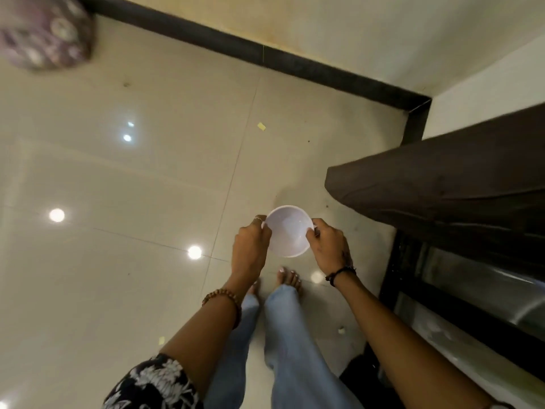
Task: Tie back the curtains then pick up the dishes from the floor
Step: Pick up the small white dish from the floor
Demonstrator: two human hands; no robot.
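Observation:
A round white bowl [289, 230] is held up over the glossy tiled floor, its open side facing me, and it looks empty. My left hand [250, 250] grips its left rim. My right hand [328, 246] grips its right rim. Both hands are closed on the bowl, thumbs over the edge. My bare feet [287, 278] stand on the tiles right below the bowl. No curtain shows in this view.
A dark wooden ledge [436, 184] juts out at the right above a black-framed glass panel [472, 290]. A black skirting [265, 54] runs along the far wall. A blurred patterned round thing [44, 33] sits at the top left. Small scraps [261, 126] lie on the floor.

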